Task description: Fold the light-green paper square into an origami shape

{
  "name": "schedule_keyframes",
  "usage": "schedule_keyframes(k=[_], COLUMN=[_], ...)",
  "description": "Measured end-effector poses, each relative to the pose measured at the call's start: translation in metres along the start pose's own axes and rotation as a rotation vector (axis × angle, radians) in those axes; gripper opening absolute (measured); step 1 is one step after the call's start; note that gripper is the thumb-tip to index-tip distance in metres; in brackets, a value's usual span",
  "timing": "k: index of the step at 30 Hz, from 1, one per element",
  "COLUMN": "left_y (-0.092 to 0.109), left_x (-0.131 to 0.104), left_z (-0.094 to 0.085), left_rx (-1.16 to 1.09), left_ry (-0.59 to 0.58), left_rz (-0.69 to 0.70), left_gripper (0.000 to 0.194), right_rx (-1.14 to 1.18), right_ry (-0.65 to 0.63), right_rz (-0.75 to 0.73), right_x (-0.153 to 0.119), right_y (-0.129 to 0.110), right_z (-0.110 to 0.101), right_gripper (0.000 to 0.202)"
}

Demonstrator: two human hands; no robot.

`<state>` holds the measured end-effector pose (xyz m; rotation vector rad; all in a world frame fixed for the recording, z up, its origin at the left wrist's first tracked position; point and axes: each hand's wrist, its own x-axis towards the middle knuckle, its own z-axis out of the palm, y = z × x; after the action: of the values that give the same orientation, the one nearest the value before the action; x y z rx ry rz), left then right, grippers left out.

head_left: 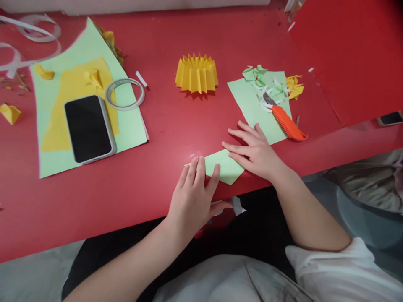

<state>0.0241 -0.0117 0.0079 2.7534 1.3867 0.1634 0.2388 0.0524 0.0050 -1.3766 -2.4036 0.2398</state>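
A small pale green piece of folded paper [223, 165] lies flat near the table's front edge. My left hand [192, 191] rests on its left end, fingers stretched out and thumb spread to the side. On the paper's right end lie the fingers of my right hand [256, 153], spread apart and fairly flat. Beyond my hands stands a yellow pleated paper ring [197, 75]. An orange utility knife [286, 122] lies on a green sheet [252, 107] just past my right hand, among green and white paper scraps.
At the left, a phone [90, 129] and a roll of tape [141, 94] lie on a larger green sheet [53, 165] with yellow paper. White paper strips [40, 40] curl at the far left. A red board [355, 63] covers the right side. The table edge [126, 228] runs before my lap.
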Motion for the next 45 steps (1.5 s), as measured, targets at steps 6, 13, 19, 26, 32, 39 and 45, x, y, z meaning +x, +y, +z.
schedule_keyframes(k=[6,13,19,26,32,39,45], left_y=[0.001,0.0,-0.007,-0.01,-0.008,-0.009,-0.01], left_x=[-0.001,0.0,0.004,0.005,0.005,0.006,0.006], left_z=[0.0,0.0,0.003,0.009,0.007,0.004,0.004], left_rx=[-0.002,0.023,-0.04,-0.071,-0.027,-0.031,-0.056], left_ry=[-0.015,-0.004,-0.001,-0.009,-0.044,-0.064,-0.076], left_rz=[-0.015,0.004,0.083,0.124,0.115,0.133,0.136], left_gripper=[0.085,0.085,0.081,0.092,0.095,0.094,0.093], right_rx=[-0.065,-0.042,-0.017,0.051,0.115,0.096,0.084], right_ry=[0.221,0.028,-0.017,0.023,0.17,0.12,0.117], right_rz=[-0.115,-0.123,-0.129,-0.069,-0.071,-0.091,-0.103], right_x=[-0.005,-0.005,-0.003,-0.004,-0.011,-0.016,-0.016], right_y=[-0.024,-0.032,-0.03,-0.012,-0.008,-0.019,-0.017], right_z=[0.0,0.014,0.014,0.004,-0.006,0.011,0.01], right_gripper=[0.022,0.027,0.03,0.03,0.016,0.027,0.028])
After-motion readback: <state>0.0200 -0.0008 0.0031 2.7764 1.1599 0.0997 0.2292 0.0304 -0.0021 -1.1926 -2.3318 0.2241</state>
